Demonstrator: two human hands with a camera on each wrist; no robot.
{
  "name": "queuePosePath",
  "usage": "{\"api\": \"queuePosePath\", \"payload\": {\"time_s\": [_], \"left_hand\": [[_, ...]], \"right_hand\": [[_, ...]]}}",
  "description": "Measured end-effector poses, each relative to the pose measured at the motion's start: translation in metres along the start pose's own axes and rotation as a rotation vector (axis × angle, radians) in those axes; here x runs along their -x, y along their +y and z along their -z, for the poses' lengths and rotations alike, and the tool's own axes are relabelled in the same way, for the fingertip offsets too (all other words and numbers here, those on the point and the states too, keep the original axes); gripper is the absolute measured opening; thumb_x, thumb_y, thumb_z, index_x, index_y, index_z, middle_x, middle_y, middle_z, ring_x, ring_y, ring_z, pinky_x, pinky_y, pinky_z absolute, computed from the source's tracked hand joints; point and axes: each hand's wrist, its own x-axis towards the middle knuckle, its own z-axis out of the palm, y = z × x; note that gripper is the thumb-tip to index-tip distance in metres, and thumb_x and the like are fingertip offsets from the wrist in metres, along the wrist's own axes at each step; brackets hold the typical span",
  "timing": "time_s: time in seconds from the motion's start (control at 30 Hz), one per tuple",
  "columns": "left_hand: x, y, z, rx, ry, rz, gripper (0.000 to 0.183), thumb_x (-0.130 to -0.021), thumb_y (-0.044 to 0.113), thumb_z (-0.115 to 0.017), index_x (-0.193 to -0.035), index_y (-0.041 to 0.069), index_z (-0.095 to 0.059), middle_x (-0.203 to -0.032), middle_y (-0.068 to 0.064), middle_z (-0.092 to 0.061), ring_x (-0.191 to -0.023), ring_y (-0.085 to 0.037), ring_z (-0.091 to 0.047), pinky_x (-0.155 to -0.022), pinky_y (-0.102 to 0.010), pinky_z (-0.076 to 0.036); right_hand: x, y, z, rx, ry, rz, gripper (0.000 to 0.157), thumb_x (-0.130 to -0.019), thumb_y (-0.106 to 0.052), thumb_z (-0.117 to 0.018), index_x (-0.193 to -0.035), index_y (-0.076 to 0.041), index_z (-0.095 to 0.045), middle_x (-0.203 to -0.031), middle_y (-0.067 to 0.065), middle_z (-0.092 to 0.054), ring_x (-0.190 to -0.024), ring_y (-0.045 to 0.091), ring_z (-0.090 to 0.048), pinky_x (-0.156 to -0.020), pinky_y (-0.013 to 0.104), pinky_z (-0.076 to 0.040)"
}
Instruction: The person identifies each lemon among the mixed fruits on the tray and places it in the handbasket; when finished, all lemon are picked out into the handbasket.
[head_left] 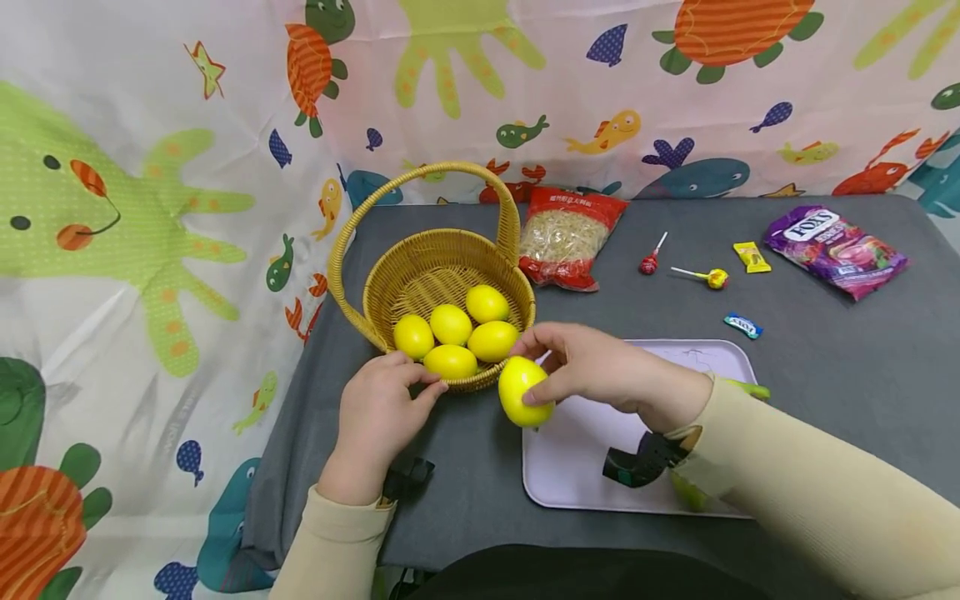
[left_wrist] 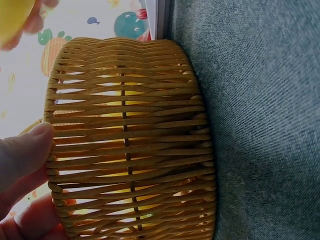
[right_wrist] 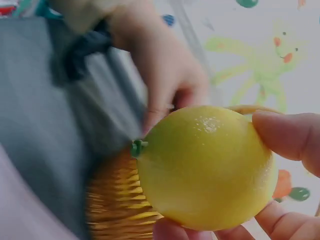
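My right hand (head_left: 585,371) holds a yellow lemon (head_left: 522,392) between thumb and fingers, just outside the wicker basket's near right rim. In the right wrist view a small green stem end shows on the lemon (right_wrist: 210,167). My left hand (head_left: 386,408) grips the near rim of the wicker basket (head_left: 397,267), thumb on the outer wall and fingers over the edge. Several more lemons (head_left: 450,323) lie in the basket's near half. In the left wrist view the thumb (left_wrist: 30,147) presses against the woven wall (left_wrist: 130,125).
A pale lilac tray (head_left: 570,492) lies under my right forearm, with green items partly hidden. Behind are a red pasta bag (head_left: 570,233), two lollipops (head_left: 649,262), small wrapped candies (head_left: 752,257) and a purple candy bag (head_left: 836,250). The basket handle (head_left: 431,169) arches upward.
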Motion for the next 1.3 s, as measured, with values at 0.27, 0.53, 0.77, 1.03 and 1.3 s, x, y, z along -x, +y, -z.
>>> {"api": "queuePosePath", "payload": {"time_s": [0.27, 0.53, 0.77, 1.03, 1.3], "left_hand": [[0.000, 0.000, 0.002, 0.010, 0.001, -0.007, 0.014, -0.079, 0.035, -0.087, -0.083, 0.023, -0.081, -0.083, 0.009, -0.067, -0.075, -0.015, -0.059, -0.068, -0.033, -0.051], [0.000, -0.002, 0.003, -0.001, -0.026, 0.001, 0.015, -0.080, 0.036, -0.087, -0.085, 0.023, -0.081, -0.083, 0.009, -0.066, -0.074, -0.013, -0.058, -0.066, -0.032, -0.050], [-0.001, -0.002, 0.003, -0.021, -0.044, 0.005, 0.014, -0.081, 0.037, -0.086, -0.084, 0.024, -0.081, -0.080, 0.009, -0.064, -0.070, -0.011, -0.054, -0.063, -0.029, -0.047], [-0.003, -0.003, 0.003, -0.032, -0.040, -0.013, 0.014, -0.080, 0.038, -0.086, -0.079, 0.025, -0.080, -0.075, 0.010, -0.059, -0.068, -0.011, -0.052, -0.062, -0.029, -0.047], [0.000, -0.003, 0.005, -0.023, -0.044, -0.011, 0.013, -0.081, 0.037, -0.086, -0.079, 0.026, -0.080, -0.073, 0.011, -0.056, -0.068, -0.010, -0.050, -0.062, -0.028, -0.046]], "right_hand": [[-0.058, -0.046, 0.022, -0.004, 0.119, -0.014, 0.048, -0.087, -0.015, -0.081, -0.129, -0.013, -0.058, -0.128, 0.010, -0.057, -0.111, 0.031, -0.057, -0.086, 0.041, -0.058], [-0.124, -0.052, 0.021, 0.097, 0.208, -0.118, 0.049, -0.086, -0.025, -0.082, -0.128, -0.016, -0.058, -0.123, 0.005, -0.058, -0.109, 0.025, -0.058, -0.091, 0.043, -0.055], [-0.160, -0.061, 0.019, 0.191, 0.235, -0.138, 0.045, -0.087, -0.023, -0.081, -0.125, -0.014, -0.057, -0.122, 0.004, -0.057, -0.108, 0.024, -0.059, -0.092, 0.043, -0.055], [-0.189, -0.066, 0.019, 0.321, 0.218, -0.168, 0.048, -0.090, -0.022, -0.078, -0.131, -0.009, -0.056, -0.125, 0.005, -0.056, -0.107, 0.023, -0.059, -0.087, 0.039, -0.056], [-0.208, -0.066, 0.014, 0.521, 0.118, -0.206, 0.058, -0.092, -0.021, -0.073, -0.144, -0.009, -0.051, -0.142, 0.006, -0.053, -0.115, 0.024, -0.056, -0.092, 0.038, -0.053]]}}
